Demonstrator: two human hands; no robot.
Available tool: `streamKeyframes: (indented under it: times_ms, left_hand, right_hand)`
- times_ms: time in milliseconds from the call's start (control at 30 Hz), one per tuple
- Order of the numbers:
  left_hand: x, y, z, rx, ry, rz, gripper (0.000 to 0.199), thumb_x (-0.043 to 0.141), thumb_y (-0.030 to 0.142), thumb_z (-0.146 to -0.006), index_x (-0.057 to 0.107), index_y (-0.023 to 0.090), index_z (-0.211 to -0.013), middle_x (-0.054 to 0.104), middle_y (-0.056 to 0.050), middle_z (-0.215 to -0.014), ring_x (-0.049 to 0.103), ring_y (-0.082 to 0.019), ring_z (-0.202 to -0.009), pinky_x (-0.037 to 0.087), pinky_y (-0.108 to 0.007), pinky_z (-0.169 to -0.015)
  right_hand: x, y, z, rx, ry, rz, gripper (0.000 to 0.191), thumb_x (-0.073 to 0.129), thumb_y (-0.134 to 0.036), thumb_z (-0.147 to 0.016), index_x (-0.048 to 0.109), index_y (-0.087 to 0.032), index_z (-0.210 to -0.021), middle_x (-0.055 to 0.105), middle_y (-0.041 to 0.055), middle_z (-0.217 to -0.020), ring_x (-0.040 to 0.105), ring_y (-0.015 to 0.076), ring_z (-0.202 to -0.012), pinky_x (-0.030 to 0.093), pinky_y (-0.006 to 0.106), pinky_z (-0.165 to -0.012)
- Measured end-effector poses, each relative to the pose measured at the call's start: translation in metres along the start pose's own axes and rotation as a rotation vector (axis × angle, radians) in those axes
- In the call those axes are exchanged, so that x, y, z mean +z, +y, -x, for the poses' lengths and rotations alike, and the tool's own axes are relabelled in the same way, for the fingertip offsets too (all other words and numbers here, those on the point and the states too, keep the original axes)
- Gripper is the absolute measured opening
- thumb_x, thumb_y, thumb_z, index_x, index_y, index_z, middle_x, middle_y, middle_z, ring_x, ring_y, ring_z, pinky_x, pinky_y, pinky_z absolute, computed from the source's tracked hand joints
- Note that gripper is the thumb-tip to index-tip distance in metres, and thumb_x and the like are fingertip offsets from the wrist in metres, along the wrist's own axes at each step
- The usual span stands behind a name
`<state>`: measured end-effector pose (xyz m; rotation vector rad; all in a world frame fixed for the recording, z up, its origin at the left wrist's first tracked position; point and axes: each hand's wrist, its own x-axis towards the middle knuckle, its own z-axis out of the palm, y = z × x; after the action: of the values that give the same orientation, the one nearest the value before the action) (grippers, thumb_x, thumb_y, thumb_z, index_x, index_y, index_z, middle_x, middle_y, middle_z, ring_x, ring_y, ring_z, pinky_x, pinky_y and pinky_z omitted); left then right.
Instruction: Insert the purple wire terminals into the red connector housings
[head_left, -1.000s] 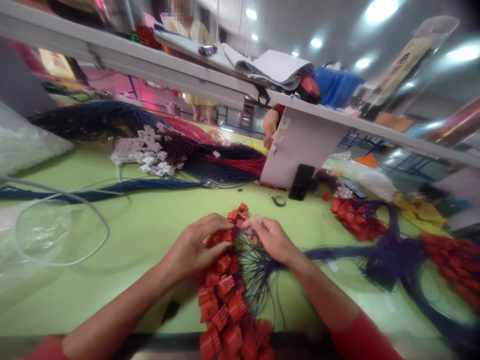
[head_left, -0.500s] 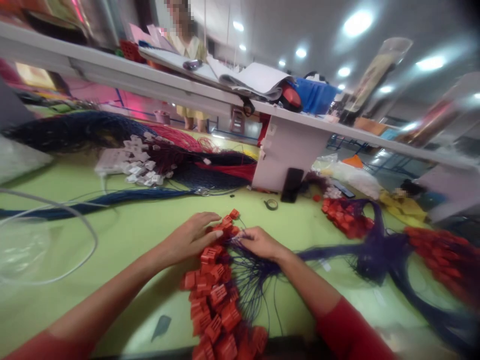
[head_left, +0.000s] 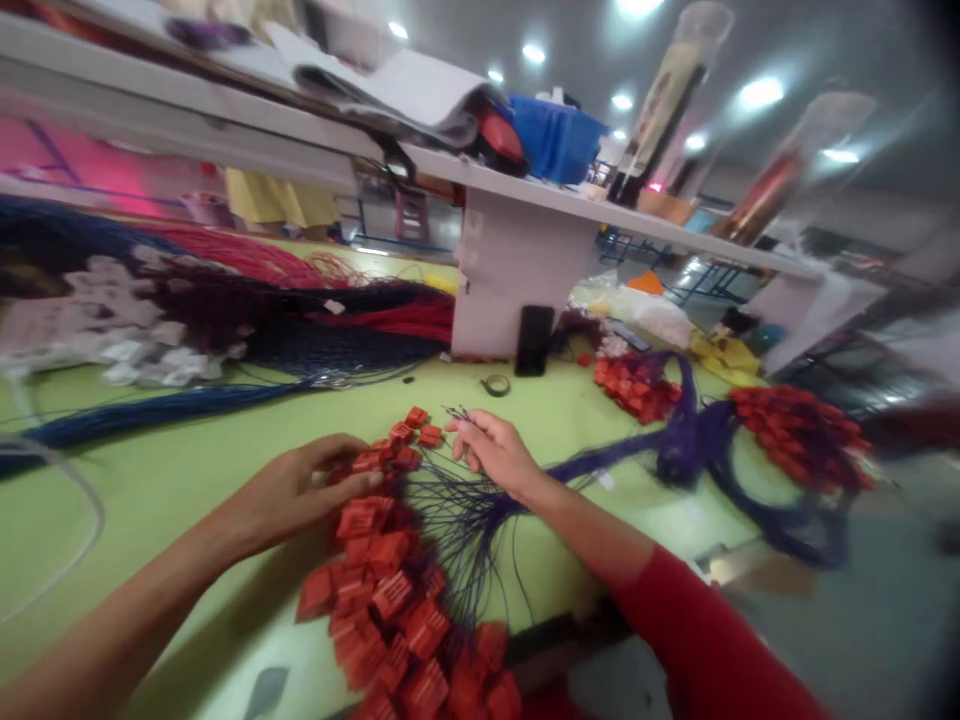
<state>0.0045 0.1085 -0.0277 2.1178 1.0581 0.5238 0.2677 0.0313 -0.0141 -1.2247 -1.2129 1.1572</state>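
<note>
Red plastic connectors [head_left: 390,590] with dark wires lie in a long heap running from the table's front edge toward the middle. My left hand [head_left: 300,490] rests on the left side of the heap's upper part, thumb and fingers apart, touching the connectors. Just right of the far end, my right hand [head_left: 491,450] pinches several thin wires, whose tips [head_left: 454,412] stick out past the fingers. Dark purple wires [head_left: 480,510] fan out from the connectors and pass beneath my right hand into a bundle [head_left: 607,458] on the right.
More red connectors [head_left: 795,435] lie at the right. White connectors [head_left: 150,335] and blue wire bundles [head_left: 180,405] lie at the left. A phone [head_left: 534,340] leans on the shelf support [head_left: 499,270], with a tape roll [head_left: 496,384] nearby. A white shelf [head_left: 517,188] spans the back.
My right hand has lifted slightly away from the connectors with wire ends in its fingers. My left hand remains on the heap. The camera view has turned to the right.
</note>
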Motion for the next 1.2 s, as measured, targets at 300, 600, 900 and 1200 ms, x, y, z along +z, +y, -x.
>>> streamKeyframes:
  times_ms: [300,600,900,1200]
  left_hand:
    - [0.016,0.051,-0.025,0.200,-0.022,0.123,0.046,0.060,0.054,-0.087,0.071,0.025,-0.120,0.073,-0.010,-0.127,0.067,-0.034,-0.117,0.051,-0.050,-0.104]
    - [0.020,0.087,-0.082,0.301,-0.325,0.076,0.048,0.057,0.039,-0.084,0.066,0.019,-0.127,0.075,-0.011,-0.118,0.072,-0.027,-0.104,0.056,-0.036,-0.089]
    - [0.118,0.170,-0.247,0.601,-0.223,-0.326,0.039,0.049,0.013,-0.089,0.066,0.011,-0.125,0.066,-0.015,-0.128,0.060,-0.027,-0.118,0.043,-0.035,-0.103]
    - [0.227,0.203,-0.349,0.673,-0.252,-0.268,0.039,0.064,0.034,-0.097,0.059,0.018,-0.132,0.059,-0.012,-0.135,0.063,-0.027,-0.115,0.055,-0.050,-0.095]
  right_hand:
    - [0.012,-0.016,0.023,-0.057,-0.020,-0.158,0.036,0.058,-0.056,-0.090,0.054,-0.021,-0.091,0.047,-0.0088,-0.057,0.035,0.0075,-0.049,0.027,0.022,-0.049]
    - [-0.017,-0.015,0.010,-0.016,0.522,-0.424,0.017,0.062,-0.034,-0.089,0.052,-0.020,-0.088,0.046,-0.0079,-0.061,0.028,0.0051,-0.044,0.019,0.020,-0.044]
    - [-0.065,0.030,0.021,0.119,0.678,-0.582,0.026,0.068,-0.036,-0.083,0.047,-0.021,-0.083,0.041,-0.0095,-0.061,0.026,0.0040,-0.042,0.022,0.019,-0.043]
    - [-0.064,0.043,0.008,0.137,0.738,-0.620,0.036,0.072,-0.047,-0.076,0.047,-0.022,-0.081,0.041,-0.0090,-0.059,0.029,0.0058,-0.043,0.021,0.021,-0.042]
